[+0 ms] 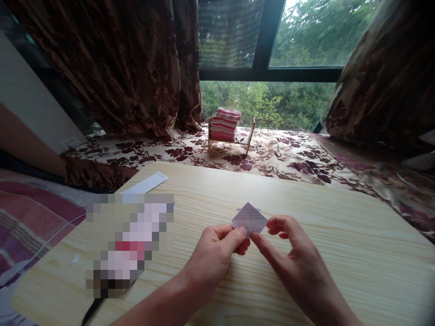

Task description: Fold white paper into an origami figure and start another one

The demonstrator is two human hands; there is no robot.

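A small folded piece of printed paper (250, 218), shaped like a diamond with its point up, is held above the wooden table. My left hand (220, 246) pinches it at the lower left, thumb on the front face and fingers behind. On the other side, my right hand (294, 253) has its thumb and curled fingers apart. Its thumb tip is at the paper's lower edge and its index finger is close to the right corner; whether they touch it I cannot tell. Small flaps of paper show behind the diamond's upper edges.
On the table (356, 235), a white paper strip (146, 184) lies at the far left, near a pixelated object (131, 244) with a black strap. A paper scrap (74, 259) lies further left. Pink-striped cloths (224, 124) sit in a small wooden rack (249, 139) on the windowsill.
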